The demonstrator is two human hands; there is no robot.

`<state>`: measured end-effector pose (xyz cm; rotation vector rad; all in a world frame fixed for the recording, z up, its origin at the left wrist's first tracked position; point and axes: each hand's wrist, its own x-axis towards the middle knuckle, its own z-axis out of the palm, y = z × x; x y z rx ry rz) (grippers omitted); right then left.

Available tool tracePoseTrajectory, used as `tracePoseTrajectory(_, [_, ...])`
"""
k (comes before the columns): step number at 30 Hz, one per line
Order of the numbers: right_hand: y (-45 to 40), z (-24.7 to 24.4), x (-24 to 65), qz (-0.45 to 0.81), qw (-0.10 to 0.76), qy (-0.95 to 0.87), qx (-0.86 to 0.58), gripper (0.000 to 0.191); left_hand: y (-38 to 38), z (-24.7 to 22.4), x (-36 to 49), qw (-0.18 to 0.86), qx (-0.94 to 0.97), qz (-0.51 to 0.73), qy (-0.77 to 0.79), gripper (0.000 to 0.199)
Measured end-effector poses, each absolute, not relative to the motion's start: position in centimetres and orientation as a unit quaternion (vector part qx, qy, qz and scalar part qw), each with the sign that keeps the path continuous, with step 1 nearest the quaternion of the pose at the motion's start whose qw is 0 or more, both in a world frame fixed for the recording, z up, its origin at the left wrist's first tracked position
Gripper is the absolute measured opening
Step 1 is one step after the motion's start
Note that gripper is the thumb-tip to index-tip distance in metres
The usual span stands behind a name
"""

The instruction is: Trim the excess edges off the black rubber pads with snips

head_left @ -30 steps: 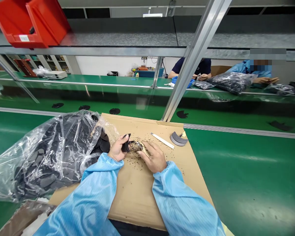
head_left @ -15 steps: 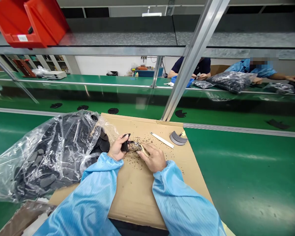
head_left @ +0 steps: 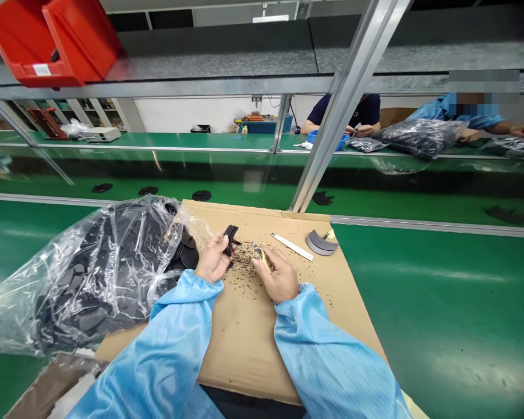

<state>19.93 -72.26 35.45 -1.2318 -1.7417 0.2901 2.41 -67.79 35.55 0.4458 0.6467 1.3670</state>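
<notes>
A curved black plastic piece is pinched upright in my left hand, a thin prong sticking out from its right side. My right hand is closed around a pair of cutting pliers with pale handles. Their metal jaws point up and left, a short gap from the black piece. Below both hands lies a cardboard sheet, strewn with many tiny black scraps. To the right of the pliers rest a slim white utility knife and a curved grey pad.
A clear plastic bag full of black parts bulges at left. The green conveyor belt behind carries several black pieces. A slanted metal post rises beyond the cardboard. A red bin sits on the upper shelf. Two people work across the belt.
The pliers have drawn back to the right, away from the black piece. My left hand has raised and turned that piece more upright. The view has shifted slightly.
</notes>
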Motion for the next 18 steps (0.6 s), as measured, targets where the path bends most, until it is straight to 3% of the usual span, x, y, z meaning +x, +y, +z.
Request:
tracePoseTrajectory(4, [-72.33, 35.56, 19.81, 0.115, 0.477, -0.710, -0.505, 0.033, -67.77, 35.51, 2.32, 0.706, 0.173, 0.609, 0.317, 0.019])
tracePoseTrajectory(8, [-72.34, 35.47, 19.82, 0.122, 0.470, -0.716, -0.502, 0.034, -67.63, 35.56, 2.27, 0.711, 0.167, 0.605, 0.317, 0.031])
tracePoseTrajectory(14, [-72.40, 35.13, 19.78, 0.090, 0.445, -0.746, -0.487, 0.035, -67.79, 35.76, 2.13, 0.734, 0.143, 0.579, 0.325, 0.009])
tracePoseTrajectory(18, [-72.51, 34.89, 19.65, 0.079, 0.414, -0.779, -0.465, 0.034, -68.07, 36.25, 1.87, 0.770, 0.146, 0.545, 0.298, 0.013])
